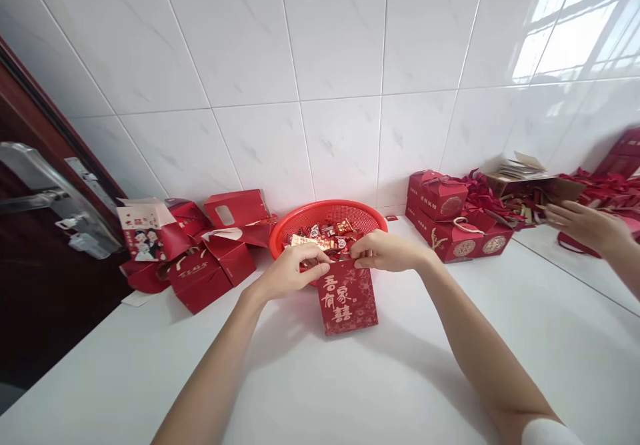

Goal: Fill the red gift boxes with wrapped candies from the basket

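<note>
A red gift box [349, 301] with gold characters and a floral print stands upright on the white table in front of me. My left hand [299, 268] pinches its top left edge between thumb and fingers. At the top right edge, my right hand [384, 251] grips the same box with bent fingers. Right behind the box is a red plastic basket [327, 210] holding wrapped candies [327, 231]. The inside of the box is hidden from this angle.
Several opened red boxes [215, 265] lie piled at the left, near a door handle [35, 198]. Closed red boxes [450, 231] are stacked at the right, beside red ribbons and a cardboard carton [520, 185]. Another person's hand [587, 225] reaches in there. A tiled wall [340, 145] bounds the table [320, 391].
</note>
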Demonstrator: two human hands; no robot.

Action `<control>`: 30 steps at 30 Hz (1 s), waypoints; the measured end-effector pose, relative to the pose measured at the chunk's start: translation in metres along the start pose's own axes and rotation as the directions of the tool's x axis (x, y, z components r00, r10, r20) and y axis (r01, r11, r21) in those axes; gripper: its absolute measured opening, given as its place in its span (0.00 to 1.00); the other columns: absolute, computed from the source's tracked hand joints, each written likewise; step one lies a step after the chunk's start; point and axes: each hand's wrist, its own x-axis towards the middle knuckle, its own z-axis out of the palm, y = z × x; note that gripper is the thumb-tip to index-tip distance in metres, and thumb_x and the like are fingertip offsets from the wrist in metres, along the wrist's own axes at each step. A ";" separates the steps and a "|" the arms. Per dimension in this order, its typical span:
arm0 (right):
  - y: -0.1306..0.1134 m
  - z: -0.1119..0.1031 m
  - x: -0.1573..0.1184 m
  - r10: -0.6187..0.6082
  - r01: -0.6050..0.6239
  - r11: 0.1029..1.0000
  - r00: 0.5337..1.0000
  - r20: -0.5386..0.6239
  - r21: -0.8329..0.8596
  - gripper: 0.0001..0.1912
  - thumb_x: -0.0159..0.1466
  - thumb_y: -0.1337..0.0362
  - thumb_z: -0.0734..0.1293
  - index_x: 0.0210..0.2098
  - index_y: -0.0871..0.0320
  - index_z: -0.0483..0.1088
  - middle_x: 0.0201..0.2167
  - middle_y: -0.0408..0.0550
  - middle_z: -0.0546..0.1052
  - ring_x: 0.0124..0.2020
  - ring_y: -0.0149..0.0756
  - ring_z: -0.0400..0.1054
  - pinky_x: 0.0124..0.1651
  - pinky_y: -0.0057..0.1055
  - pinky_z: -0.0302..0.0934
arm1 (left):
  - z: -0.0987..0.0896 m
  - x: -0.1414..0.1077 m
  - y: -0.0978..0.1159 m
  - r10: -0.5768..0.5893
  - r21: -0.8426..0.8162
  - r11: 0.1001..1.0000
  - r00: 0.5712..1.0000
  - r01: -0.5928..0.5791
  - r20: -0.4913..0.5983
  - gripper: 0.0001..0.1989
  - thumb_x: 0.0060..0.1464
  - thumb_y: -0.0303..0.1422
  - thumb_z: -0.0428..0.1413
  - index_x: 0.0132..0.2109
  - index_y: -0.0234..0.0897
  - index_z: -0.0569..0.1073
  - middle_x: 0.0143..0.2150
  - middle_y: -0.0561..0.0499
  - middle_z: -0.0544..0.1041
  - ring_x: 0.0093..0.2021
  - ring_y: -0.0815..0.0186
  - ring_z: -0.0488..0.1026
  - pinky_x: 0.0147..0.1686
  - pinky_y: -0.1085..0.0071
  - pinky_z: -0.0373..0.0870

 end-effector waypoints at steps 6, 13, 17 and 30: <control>0.002 -0.034 -0.067 0.059 -0.030 0.997 0.902 -0.427 0.075 0.17 0.67 0.53 0.62 0.31 0.58 0.72 0.26 0.45 0.74 0.28 0.32 0.66 0.31 0.28 0.58 | 0.008 0.010 -0.024 -0.147 -0.299 0.947 0.987 0.121 -0.068 0.23 0.54 0.53 0.57 0.43 0.38 0.79 0.42 0.46 0.81 0.43 0.58 0.77 0.45 0.63 0.75; 0.030 -0.034 -0.177 0.484 -0.480 0.847 0.519 -0.704 0.229 0.24 0.59 0.39 0.65 0.29 0.54 0.72 0.14 0.42 0.67 0.18 0.36 0.64 0.23 0.33 0.56 | 0.015 0.014 -0.029 -0.206 -0.274 0.942 0.978 0.192 -0.020 0.19 0.48 0.49 0.62 0.39 0.39 0.79 0.40 0.48 0.82 0.42 0.57 0.78 0.45 0.63 0.75; 0.048 -0.021 -0.207 0.574 -0.689 0.677 0.273 -0.772 0.260 0.24 0.57 0.38 0.63 0.27 0.53 0.70 0.13 0.45 0.70 0.19 0.45 0.70 0.29 0.40 0.60 | 0.015 0.013 -0.024 -0.228 -0.254 0.943 0.973 0.214 -0.026 0.16 0.50 0.47 0.61 0.39 0.40 0.80 0.40 0.49 0.82 0.42 0.58 0.78 0.45 0.64 0.75; 0.075 0.020 -0.189 0.515 -0.784 0.590 0.180 -0.838 0.194 0.14 0.65 0.53 0.61 0.40 0.57 0.68 0.39 0.63 0.77 0.35 0.51 0.73 0.42 0.47 0.64 | 0.013 0.014 -0.026 -0.148 -0.186 0.972 0.989 0.142 -0.021 0.16 0.53 0.45 0.60 0.40 0.38 0.79 0.42 0.47 0.82 0.44 0.57 0.78 0.46 0.62 0.75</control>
